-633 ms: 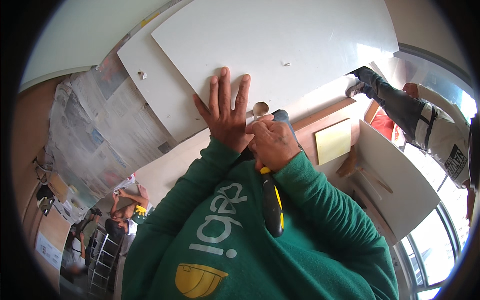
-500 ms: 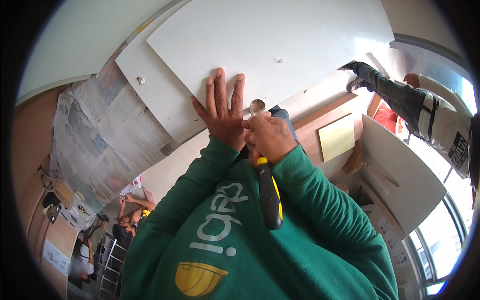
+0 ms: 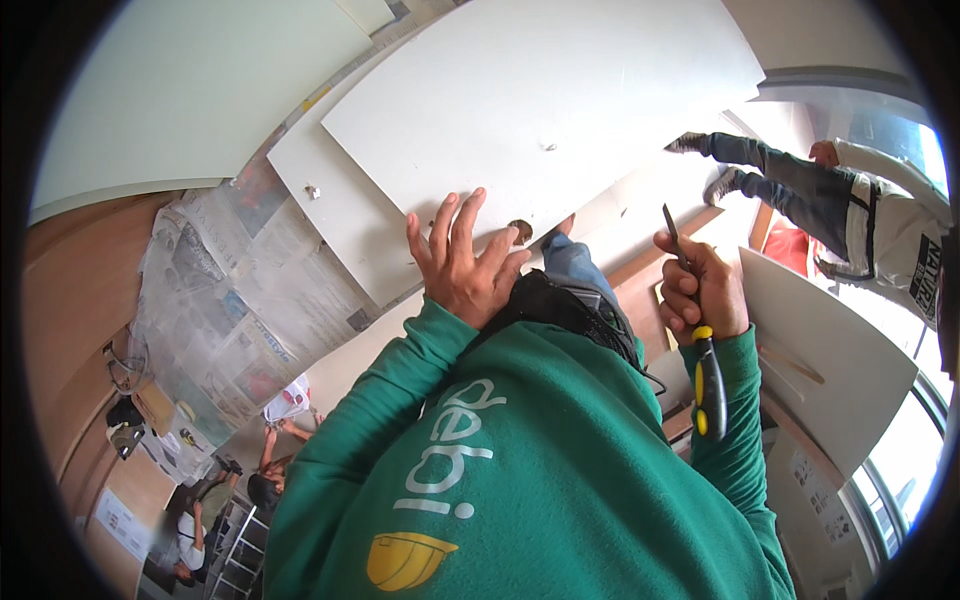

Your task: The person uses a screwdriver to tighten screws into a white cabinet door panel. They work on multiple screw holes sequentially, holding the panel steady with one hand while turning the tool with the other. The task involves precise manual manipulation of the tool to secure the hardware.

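Note:
A white panel (image 3: 540, 90) lies on another white panel (image 3: 310, 165). Near its front edge is a round hole (image 3: 521, 231) with a brown rim. My left hand (image 3: 465, 265) rests at that edge with fingers apart, the index fingertip beside the hole, and grips nothing. Off to the right, away from the panels, my right hand (image 3: 708, 285) is closed around the blade of what looks like a file (image 3: 711, 390). Its narrow dark tip sticks up past my fingers, and its black and yellow handle points back along my forearm.
Newspaper sheets (image 3: 235, 280) cover the surface on the left. A person (image 3: 860, 210) stands at the far right; other people (image 3: 270, 480) are near a metal ladder (image 3: 238, 545) at the lower left. A curved white board (image 3: 830, 360) leans on the right.
My right hand has drawn the tool away from the hole, back and to the right. My left hand has shifted nearer the hole, its fingers now bent rather than flat.

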`<move>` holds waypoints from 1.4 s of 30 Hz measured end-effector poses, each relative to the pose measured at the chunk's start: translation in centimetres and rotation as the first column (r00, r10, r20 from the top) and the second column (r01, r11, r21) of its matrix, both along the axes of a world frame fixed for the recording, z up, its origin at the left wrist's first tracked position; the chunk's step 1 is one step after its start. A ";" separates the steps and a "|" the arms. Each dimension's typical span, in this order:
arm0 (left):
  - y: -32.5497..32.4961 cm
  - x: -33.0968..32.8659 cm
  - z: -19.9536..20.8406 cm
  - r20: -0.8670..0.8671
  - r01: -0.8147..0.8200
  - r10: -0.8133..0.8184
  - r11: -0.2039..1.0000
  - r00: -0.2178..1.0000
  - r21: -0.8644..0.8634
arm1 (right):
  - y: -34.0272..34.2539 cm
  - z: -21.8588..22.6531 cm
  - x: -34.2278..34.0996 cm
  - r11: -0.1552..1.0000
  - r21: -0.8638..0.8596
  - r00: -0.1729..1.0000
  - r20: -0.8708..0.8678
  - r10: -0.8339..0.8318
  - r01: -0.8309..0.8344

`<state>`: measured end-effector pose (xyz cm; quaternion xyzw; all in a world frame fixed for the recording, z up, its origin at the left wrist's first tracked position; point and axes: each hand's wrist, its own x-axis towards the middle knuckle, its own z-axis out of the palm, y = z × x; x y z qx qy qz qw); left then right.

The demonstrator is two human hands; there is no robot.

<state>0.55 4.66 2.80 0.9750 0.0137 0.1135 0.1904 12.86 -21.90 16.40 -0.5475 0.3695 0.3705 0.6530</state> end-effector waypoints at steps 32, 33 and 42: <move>-7.0 0.3 1.4 -0.033 -0.429 0.429 0.903 0.903 -0.012 | -6.2 -2.6 7.4 0.218 -0.688 -0.100 0.390 0.915 -0.693; -6.5 0.1 0.7 -0.026 -0.414 0.413 0.908 0.910 -0.068 | -5.4 -2.3 7.6 0.207 -0.683 -0.119 0.398 0.910 -0.700; -5.7 0.1 2.1 0.041 -0.579 0.719 0.590 0.694 -0.563 | -2.4 -2.5 7.7 0.238 -0.740 -0.119 0.394 0.911 -0.629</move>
